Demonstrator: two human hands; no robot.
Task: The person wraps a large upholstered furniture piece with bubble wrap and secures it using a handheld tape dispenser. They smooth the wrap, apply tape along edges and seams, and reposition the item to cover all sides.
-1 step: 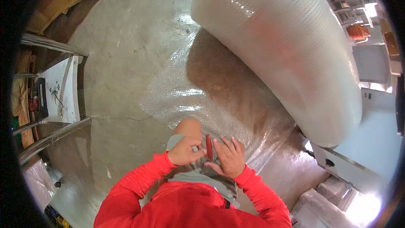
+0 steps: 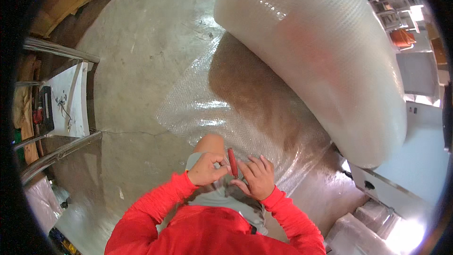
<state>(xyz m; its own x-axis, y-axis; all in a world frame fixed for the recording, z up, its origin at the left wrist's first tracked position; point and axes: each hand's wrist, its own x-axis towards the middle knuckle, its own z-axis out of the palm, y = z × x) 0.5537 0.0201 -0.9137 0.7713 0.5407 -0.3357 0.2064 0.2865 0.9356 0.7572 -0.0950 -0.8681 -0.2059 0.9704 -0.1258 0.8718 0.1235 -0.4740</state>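
Between my hands, over my lap, is a slim red tool [image 2: 232, 163], like a folding knife or cutter handle; its exact kind is too small to tell. My left hand [image 2: 206, 169] is closed, its thumb and forefinger pinched against the tool's left side. On the other side my right hand [image 2: 257, 175] has its fingers apart, with the thumb at the tool's near end. A sheet of clear bubble wrap [image 2: 193, 106] lies on the floor ahead of my knees, running up to a huge bubble wrap roll [image 2: 321, 61] at the right.
A metal-framed rack [image 2: 61, 49] with a white panel [image 2: 71, 101] stands at the left. To the right is a pale blue-white cabinet or table [image 2: 410, 156], with plastic-wrapped items [image 2: 351, 236] below it. Concrete floor [image 2: 132, 80] stretches between.
The red tool has tilted slightly, its far end leaning left. My right thumb has shifted a little toward the tool's near end. My left hand stays nearly still.
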